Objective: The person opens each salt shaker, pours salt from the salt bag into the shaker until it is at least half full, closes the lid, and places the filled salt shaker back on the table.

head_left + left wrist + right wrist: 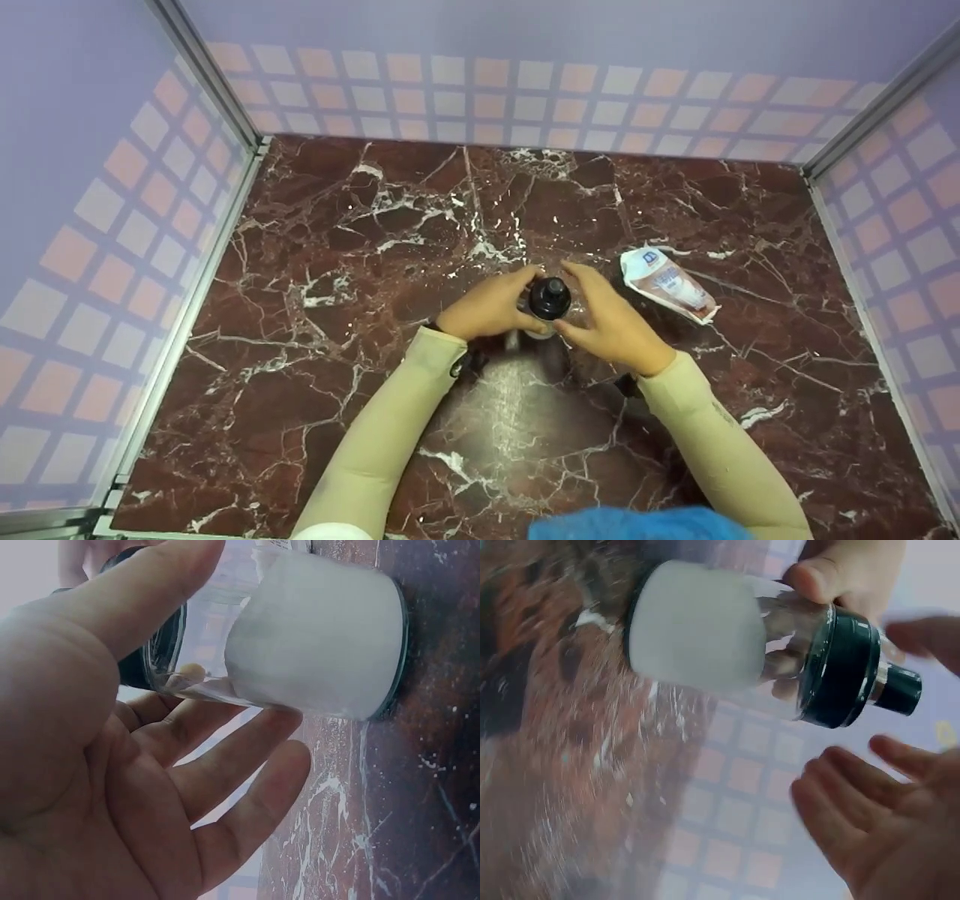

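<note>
A clear glass jar (784, 622) stands on the marble tabletop, more than half full of white powder (315, 634). Its black lid (550, 298) is on, topped by a narrow black knob (900, 690). My left hand (491, 304) grips the jar just under the lid, thumb on one side and fingers on the other. On the jar's right, my right hand (616, 322) has its fingers spread around the lid without holding it. In the right wrist view, a gap shows between those fingers (840, 787) and the lid.
A crumpled, partly flattened pouch (670, 285) with a blue logo lies right of my right hand. White specks are scattered on the dark red marble tabletop (300, 450) beyond the jar. Checkered panels (487, 75) enclose the back and both sides.
</note>
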`<state>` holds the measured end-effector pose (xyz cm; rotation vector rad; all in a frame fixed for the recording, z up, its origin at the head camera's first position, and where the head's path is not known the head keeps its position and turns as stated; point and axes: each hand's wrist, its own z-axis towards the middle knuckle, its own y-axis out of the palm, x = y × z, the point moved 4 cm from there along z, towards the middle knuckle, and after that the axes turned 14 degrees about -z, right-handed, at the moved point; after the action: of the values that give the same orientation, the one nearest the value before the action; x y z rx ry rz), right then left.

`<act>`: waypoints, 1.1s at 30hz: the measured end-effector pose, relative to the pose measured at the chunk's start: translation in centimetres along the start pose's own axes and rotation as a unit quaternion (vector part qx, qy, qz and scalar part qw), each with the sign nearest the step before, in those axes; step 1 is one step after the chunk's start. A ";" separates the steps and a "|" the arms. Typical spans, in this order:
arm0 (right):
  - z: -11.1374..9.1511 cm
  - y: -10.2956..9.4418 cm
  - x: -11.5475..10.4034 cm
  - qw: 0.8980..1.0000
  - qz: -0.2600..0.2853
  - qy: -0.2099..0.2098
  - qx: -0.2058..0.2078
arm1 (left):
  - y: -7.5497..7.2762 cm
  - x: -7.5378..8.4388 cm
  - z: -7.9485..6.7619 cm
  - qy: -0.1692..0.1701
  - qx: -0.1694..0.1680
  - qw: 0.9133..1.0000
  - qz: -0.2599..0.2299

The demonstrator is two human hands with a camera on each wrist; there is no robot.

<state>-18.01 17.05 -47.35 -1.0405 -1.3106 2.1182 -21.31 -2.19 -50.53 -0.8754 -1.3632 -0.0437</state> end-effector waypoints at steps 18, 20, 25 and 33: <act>1.0 0.6 -0.9 0.998 -0.055 0.040 -0.017 | 1.2 0.2 -0.4 0.018 0.009 1.000 0.014; 1.0 0.8 -1.3 0.996 -0.072 0.056 0.001 | 1.3 0.3 -0.5 0.014 0.018 0.999 0.025; 0.9 1.2 -1.9 0.991 -0.110 0.073 0.027 | 1.3 0.4 -0.5 0.001 0.032 0.998 0.058; 1.8 0.3 -0.7 0.997 -0.019 0.020 -0.075 | 0.7 -0.2 -0.5 -0.009 0.001 1.000 -0.009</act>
<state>-18.94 15.42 -46.83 -1.1044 -1.4771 1.9850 -20.64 -2.06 -51.03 -0.8646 -1.3885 -0.0489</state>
